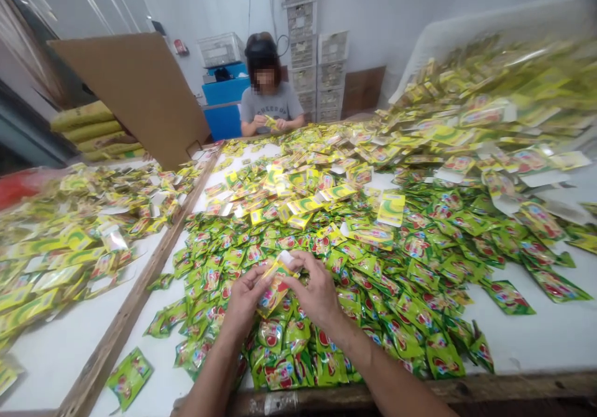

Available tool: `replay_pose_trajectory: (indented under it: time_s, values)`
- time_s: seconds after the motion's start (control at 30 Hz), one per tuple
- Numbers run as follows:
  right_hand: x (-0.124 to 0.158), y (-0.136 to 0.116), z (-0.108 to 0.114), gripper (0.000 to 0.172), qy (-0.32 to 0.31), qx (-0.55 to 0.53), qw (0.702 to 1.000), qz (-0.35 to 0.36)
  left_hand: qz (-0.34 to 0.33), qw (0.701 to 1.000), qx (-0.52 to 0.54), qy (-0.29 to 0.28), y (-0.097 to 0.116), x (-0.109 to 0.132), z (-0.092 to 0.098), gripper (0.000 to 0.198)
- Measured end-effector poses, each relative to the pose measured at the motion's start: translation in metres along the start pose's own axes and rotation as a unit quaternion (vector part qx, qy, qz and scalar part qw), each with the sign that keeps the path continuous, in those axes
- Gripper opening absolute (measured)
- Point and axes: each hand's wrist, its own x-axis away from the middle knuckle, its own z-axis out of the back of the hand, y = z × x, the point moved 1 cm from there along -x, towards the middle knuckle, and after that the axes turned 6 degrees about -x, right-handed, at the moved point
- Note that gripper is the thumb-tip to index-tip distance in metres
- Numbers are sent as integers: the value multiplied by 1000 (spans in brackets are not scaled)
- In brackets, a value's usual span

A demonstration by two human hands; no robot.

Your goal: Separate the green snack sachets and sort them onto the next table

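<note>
Between both hands is a small yellow carton (276, 289) with a red and green print, its white end flap standing up at the top. My left hand (247, 289) is closed on its left side, thumb on the front. The fingers of my right hand (313, 285) grip the upper right side near the flap. Below and around them spreads a heap of shiny green sachets (321, 342) with red fruit pictures. Just beyond the hands, several yellow cartons (303, 206) lie on top of the sachets. Whether anything is inside the held carton cannot be seen.
A wooden strip (140, 293) divides the white table (508, 342); more yellow cartons (56, 268) lie left of it. At right a large translucent bin (433, 38) spills cartons. A person (270, 103) in a grey shirt handles a carton opposite. A cardboard sheet (135, 87) leans behind.
</note>
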Motion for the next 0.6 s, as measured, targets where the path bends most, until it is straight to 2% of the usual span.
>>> replay_pose_trajectory:
  time_s: [0.17, 0.33, 0.4, 0.43, 0.47, 0.53, 0.57, 0.6]
  values:
    - [-5, -7, -2, 40, -90, 34, 994, -53, -3, 1000, 2, -18, 1, 5, 2, 39]
    - [-7, -13, -8, 43, -220, -33, 973, -56, 7, 998, -30, -47, 2, 9, 4, 40]
    - [-10, -15, -8, 41, -227, -57, 971, -45, 9, 997, -70, -33, 12, 8, 15, 40]
    - [-14, -16, -6, 38, -203, -55, 977, -38, 10, 996, -92, -18, 20, 7, 25, 41]
    - [-20, -14, -1, 35, -161, -36, 986, -30, 12, 993, -120, 13, 31, 6, 39, 44]
    - [-36, -6, 16, 34, -59, 61, 996, -15, -2, 974, -183, 131, 58, 3, 81, 49]
    - [-44, 2, 27, 36, -17, 132, 991, -9, -23, 942, -224, 249, 74, 3, 107, 50]
    - [-53, 11, 38, 40, 4, 206, 978, -7, -60, 891, -241, 380, 89, 3, 133, 50]
